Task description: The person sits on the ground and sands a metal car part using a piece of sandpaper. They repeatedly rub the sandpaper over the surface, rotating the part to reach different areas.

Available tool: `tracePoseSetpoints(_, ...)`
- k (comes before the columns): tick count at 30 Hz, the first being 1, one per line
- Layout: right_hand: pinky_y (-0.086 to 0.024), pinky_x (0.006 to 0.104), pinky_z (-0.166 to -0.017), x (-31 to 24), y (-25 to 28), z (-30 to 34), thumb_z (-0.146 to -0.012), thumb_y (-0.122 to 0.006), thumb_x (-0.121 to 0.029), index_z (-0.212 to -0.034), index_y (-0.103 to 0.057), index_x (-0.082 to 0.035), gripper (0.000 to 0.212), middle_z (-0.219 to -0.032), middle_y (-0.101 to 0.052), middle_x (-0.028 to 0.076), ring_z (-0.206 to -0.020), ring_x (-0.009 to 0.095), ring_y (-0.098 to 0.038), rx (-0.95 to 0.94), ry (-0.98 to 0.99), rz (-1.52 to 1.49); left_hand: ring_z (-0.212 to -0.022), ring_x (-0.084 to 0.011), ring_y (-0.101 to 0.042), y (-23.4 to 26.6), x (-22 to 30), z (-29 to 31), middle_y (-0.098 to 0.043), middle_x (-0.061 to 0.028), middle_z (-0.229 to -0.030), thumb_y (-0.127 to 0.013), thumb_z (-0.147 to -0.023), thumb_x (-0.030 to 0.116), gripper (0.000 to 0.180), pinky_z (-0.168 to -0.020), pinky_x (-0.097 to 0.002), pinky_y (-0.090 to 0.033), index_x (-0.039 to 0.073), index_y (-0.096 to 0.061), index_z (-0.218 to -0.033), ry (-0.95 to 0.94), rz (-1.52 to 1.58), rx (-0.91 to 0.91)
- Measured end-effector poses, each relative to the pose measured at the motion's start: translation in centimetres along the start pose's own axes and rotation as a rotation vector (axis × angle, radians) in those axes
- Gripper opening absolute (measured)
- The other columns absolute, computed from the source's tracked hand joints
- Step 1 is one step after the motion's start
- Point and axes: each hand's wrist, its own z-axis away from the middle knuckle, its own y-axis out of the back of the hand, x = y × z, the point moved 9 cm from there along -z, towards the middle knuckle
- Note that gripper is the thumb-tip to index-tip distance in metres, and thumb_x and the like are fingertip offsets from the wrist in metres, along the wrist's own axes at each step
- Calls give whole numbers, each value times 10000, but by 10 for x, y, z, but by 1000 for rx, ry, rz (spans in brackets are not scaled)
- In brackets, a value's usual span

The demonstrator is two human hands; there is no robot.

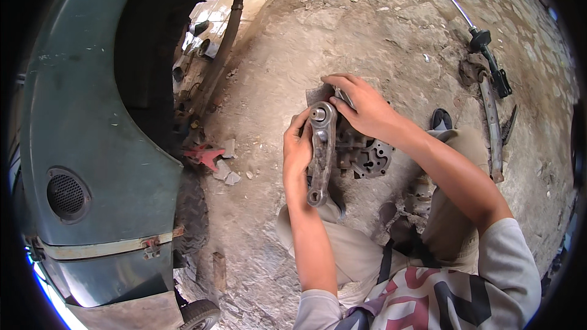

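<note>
A worn grey metal suspension arm (323, 153) is held up before me, with a round joint and stud at its upper end and a small eye at its lower end. My left hand (298, 146) is closed round its left side near the joint. Bent over the top of it is my right hand (365, 109), its thumb beside the joint and its fingers at a curved grey metal plate (318, 94); whether that plate belongs to the arm I cannot tell. Behind and below, a greasy cast-metal assembly (370, 159) with a holed face lies on the ground, partly hidden.
To the left stands a green car body (92, 128) with an open wheel arch. A red jack-like stand (204, 156) and broken stone pieces (229, 174) lie near it. On the right lie a black strut (488, 55) and a long rusty metal bar (491, 122).
</note>
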Motion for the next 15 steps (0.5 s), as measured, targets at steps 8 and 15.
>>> tracePoseSetpoints(8,-471,441,-1033,1,2,-5,-839,-672,-24,-1123,-664,-46,285,-1353,-543,133,-1245,364,-526,-52,80,149,-1016,-144,-625,-11,11,8,-646,-113,-1140,-531,-1052,130,302,-859,-263,-510,-1,-563,-1321,-18,273,25)
tracePoseSetpoints(15,-474,430,-1039,-9,9,-5,-834,-710,-56,-1037,-719,-41,204,-1384,-563,106,-1278,337,-515,-55,144,198,-962,-141,-641,-13,2,17,-646,-120,-1149,-537,-1045,112,292,-805,-273,-546,-12,-530,-1309,83,485,39)
